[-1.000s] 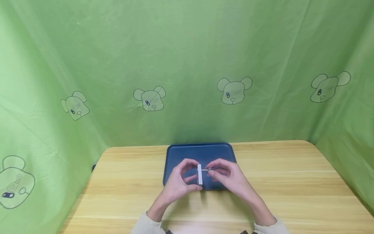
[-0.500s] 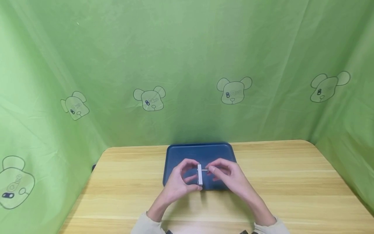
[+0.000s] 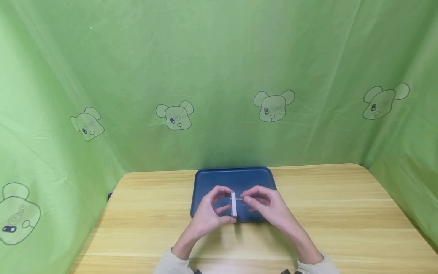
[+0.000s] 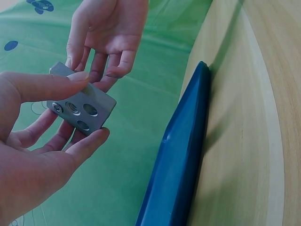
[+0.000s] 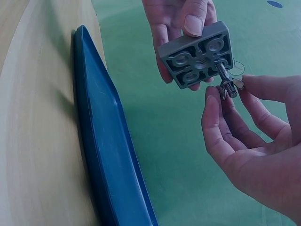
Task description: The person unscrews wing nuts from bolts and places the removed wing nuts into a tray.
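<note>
Head view: I am watching a green curtain [image 3: 219,68] hanging behind a wooden counter [image 3: 342,209], which is bearing a blue tray [image 3: 226,177]. The left hand [image 3: 211,213] and the right hand [image 3: 270,205] are both grasping. The left is holding a grey block [image 5: 196,57] by its edges, clear of the tray. From its recessed face a threaded bolt [image 5: 223,74] is projecting; the right is pinching the wing nut [image 5: 226,85] encircling it.
</note>
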{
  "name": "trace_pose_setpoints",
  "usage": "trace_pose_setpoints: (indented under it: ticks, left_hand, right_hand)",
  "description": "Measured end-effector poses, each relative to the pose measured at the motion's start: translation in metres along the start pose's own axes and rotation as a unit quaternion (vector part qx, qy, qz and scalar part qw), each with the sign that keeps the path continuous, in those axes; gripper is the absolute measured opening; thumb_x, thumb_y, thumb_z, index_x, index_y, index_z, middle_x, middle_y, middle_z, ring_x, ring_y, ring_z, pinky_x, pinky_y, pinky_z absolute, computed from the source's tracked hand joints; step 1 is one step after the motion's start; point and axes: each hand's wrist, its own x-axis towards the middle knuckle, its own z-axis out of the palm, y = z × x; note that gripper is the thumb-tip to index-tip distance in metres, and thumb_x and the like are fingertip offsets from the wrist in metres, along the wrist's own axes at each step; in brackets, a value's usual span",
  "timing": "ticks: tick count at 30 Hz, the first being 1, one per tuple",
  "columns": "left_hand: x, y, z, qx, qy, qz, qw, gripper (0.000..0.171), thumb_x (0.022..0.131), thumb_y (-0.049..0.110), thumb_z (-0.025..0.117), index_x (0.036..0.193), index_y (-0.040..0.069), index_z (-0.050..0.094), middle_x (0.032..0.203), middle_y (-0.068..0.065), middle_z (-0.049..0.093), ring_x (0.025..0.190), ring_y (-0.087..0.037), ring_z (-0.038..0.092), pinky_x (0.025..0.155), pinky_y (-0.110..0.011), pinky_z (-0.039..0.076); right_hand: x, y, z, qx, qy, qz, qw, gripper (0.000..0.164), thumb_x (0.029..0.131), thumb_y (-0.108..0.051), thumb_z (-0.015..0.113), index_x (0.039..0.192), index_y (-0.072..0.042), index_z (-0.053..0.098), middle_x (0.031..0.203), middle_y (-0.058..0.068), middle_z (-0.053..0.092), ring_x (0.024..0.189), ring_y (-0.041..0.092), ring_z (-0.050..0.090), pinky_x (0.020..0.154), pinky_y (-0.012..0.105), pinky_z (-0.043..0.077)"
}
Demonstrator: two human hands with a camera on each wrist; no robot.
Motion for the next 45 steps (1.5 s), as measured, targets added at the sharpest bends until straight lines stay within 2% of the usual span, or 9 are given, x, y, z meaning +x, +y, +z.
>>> trace_pose_setpoints:
  ticks: [5,9,11,18,25,31,35,42,45]
  left_hand:
    - [-0.0005,-0.0008,-0.0003,-0.002,-0.001,0.000,1.0000,0.071,0.064,-0.025,0.075,0.127,0.002,0.057,0.131,-0.018,0.056,0.128,-0.030,0.056,0.105,-0.037,0.055]
    - [-0.0006,-0.0015,-0.0006,-0.006,-0.005,0.002,1.0000,0.071,0.064,-0.026,0.075,0.127,0.001,0.057,0.133,-0.023,0.055,0.129,-0.030,0.055,0.106,-0.037,0.054]
    - [-0.0005,-0.0020,-0.0008,-0.005,-0.006,0.003,1.0000,0.071,0.064,-0.025,0.075,0.127,0.001,0.057,0.134,-0.024,0.054,0.129,-0.030,0.054,0.106,-0.037,0.054]
    - [-0.0005,-0.0038,-0.0002,-0.005,-0.003,-0.001,1.0000,0.071,0.064,-0.025,0.075,0.127,0.002,0.057,0.131,-0.016,0.057,0.128,-0.029,0.055,0.106,-0.037,0.055]
    - [-0.0003,-0.0026,0.0008,-0.005,-0.004,0.000,1.0000,0.071,0.063,-0.025,0.075,0.127,0.002,0.057,0.131,-0.016,0.057,0.129,-0.030,0.055,0.105,-0.037,0.055]
    - [0.0006,-0.0017,0.0011,-0.005,-0.003,0.001,1.0000,0.071,0.063,-0.025,0.075,0.127,0.001,0.057,0.132,-0.018,0.056,0.129,-0.031,0.055,0.105,-0.037,0.055]
    - [0.0009,-0.0012,0.0013,-0.003,-0.003,-0.001,1.0000,0.071,0.063,-0.025,0.075,0.127,0.002,0.057,0.132,-0.018,0.057,0.129,-0.030,0.055,0.105,-0.037,0.055]
    - [0.0006,-0.0012,0.0011,-0.007,-0.003,-0.002,1.0000,0.071,0.064,-0.026,0.075,0.127,0.002,0.057,0.133,-0.024,0.055,0.129,-0.031,0.055,0.105,-0.037,0.055]
    - [0.0006,-0.0015,0.0010,-0.008,-0.001,-0.002,1.0000,0.071,0.063,-0.026,0.075,0.127,0.001,0.057,0.132,-0.022,0.056,0.128,-0.031,0.055,0.105,-0.037,0.055]
  right_hand:
    - [-0.0005,0.0007,0.0006,0.005,0.001,-0.005,1.000,0.019,0.096,-0.009,0.071,0.112,0.002,0.070,0.114,0.022,0.068,0.103,0.028,0.072,0.085,0.045,0.065]
    - [-0.0002,0.0012,0.0012,0.012,0.001,-0.006,1.000,0.020,0.094,-0.006,0.072,0.113,0.002,0.070,0.116,0.024,0.067,0.109,0.041,0.068,0.086,0.042,0.065]
    - [0.0001,0.0013,0.0014,0.013,-0.001,-0.010,1.000,0.021,0.094,-0.005,0.072,0.113,0.002,0.069,0.117,0.026,0.066,0.110,0.043,0.067,0.086,0.039,0.065]
    - [0.0003,0.0008,0.0015,0.011,-0.007,-0.010,1.000,0.023,0.093,-0.003,0.072,0.115,0.004,0.068,0.119,0.028,0.064,0.109,0.040,0.068,0.088,0.037,0.064]
    - [0.0006,0.0025,0.0012,0.004,-0.005,-0.006,1.000,0.028,0.091,0.000,0.073,0.118,0.002,0.067,0.120,0.025,0.066,0.105,0.029,0.071,0.089,0.033,0.063]
    - [0.0009,0.0043,0.0004,-0.004,0.010,-0.014,1.000,0.036,0.087,0.006,0.072,0.122,0.008,0.063,0.119,0.024,0.067,0.103,0.028,0.071,0.090,0.032,0.063]
    - [0.0005,0.0049,0.0005,-0.008,0.010,-0.017,1.000,0.034,0.087,0.006,0.073,0.120,0.008,0.064,0.117,0.023,0.069,0.102,0.029,0.071,0.090,0.031,0.063]
    - [0.0003,0.0052,0.0003,0.000,0.006,-0.007,1.000,0.033,0.089,0.002,0.073,0.121,0.007,0.065,0.117,0.025,0.068,0.102,0.027,0.072,0.089,0.033,0.063]
    - [0.0004,0.0051,0.0001,0.002,0.007,0.000,1.000,0.033,0.090,0.002,0.073,0.122,0.007,0.064,0.116,0.025,0.068,0.101,0.026,0.072,0.088,0.038,0.064]
